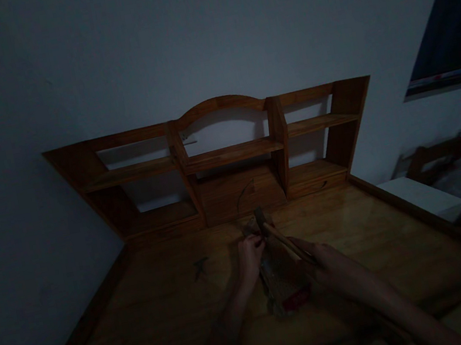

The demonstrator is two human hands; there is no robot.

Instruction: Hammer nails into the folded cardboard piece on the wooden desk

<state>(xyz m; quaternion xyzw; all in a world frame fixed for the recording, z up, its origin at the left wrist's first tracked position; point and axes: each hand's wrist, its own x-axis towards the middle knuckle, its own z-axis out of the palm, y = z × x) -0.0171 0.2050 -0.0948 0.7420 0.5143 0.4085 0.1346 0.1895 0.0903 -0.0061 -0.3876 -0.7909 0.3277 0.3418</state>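
Observation:
A hammer with a wooden handle (286, 241) and a dark head (259, 215) is gripped in my right hand (324, 260), its head up and to the left. My left hand (251, 255) is just below the hammer head, fingertips pinched together. Whatever they hold is too small and dark to make out. Under both hands lies a crumpled brown packet (281, 273) with a red patch near its lower end. It rests on a wide wooden board (169, 308). A dark forked tool (201, 267), perhaps pliers, lies to the left of my left hand.
Behind the board stands a wooden shelf unit (231, 153) with an arched middle, against a pale wall (189, 37). Raised wooden rails (421, 216) edge the board. A white cabinet (422, 198) and a wooden chair back (441, 154) are at the right. The room is dim.

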